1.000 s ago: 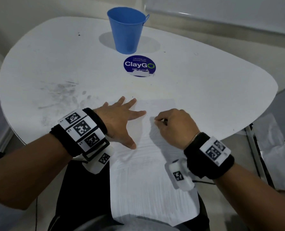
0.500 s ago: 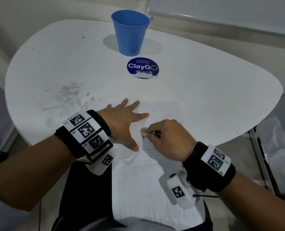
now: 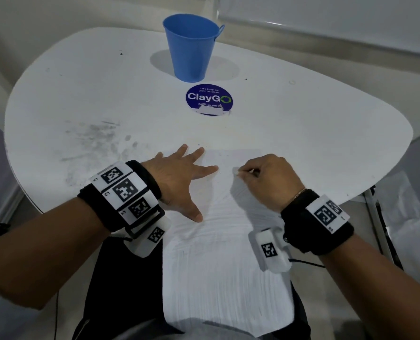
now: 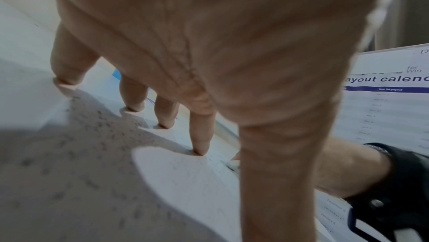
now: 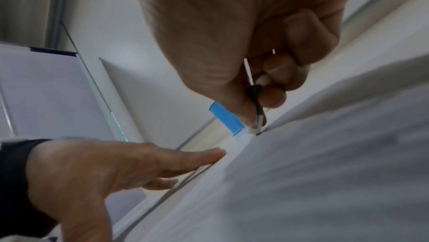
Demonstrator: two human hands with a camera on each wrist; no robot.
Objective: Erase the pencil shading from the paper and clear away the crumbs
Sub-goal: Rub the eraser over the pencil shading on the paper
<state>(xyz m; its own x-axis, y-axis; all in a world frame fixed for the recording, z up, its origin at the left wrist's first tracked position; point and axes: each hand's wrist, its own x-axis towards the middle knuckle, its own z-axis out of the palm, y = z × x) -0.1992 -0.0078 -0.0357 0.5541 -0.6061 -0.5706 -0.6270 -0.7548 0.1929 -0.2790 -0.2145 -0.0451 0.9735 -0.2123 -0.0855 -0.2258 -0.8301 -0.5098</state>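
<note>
A white table (image 3: pixel 302 133) with a rounded edge fills most of the head view, with grey smudges (image 3: pixel 93 141) on its left part. A sheet of paper (image 3: pixel 218 266) lies on the near edge and hangs over it toward the person's lap; its upper part rests on the tabletop between the two hands. A blue bucket (image 3: pixel 190 47) stands upright at the far side, and just in front of it a round blue sticker (image 3: pixel 209 99) reading "ClayGo" lies flat on the table. The left hand (image 3: pixel 179 177) lies flat with its fingers spread and straight, pressing the left edge of the paper, fingertips down on the surface as the left wrist view shows. The right hand (image 3: pixel 270 180) is curled, its thumb and fingers pinching a small white eraser (image 3: pixel 236 171) whose tip touches the upper part of the paper, just beside the left index finger. In the right wrist view the held piece looks dark at its tip (image 5: pixel 257 117). Whether shading remains under it I cannot tell, and crumbs are too small to make out.
</note>
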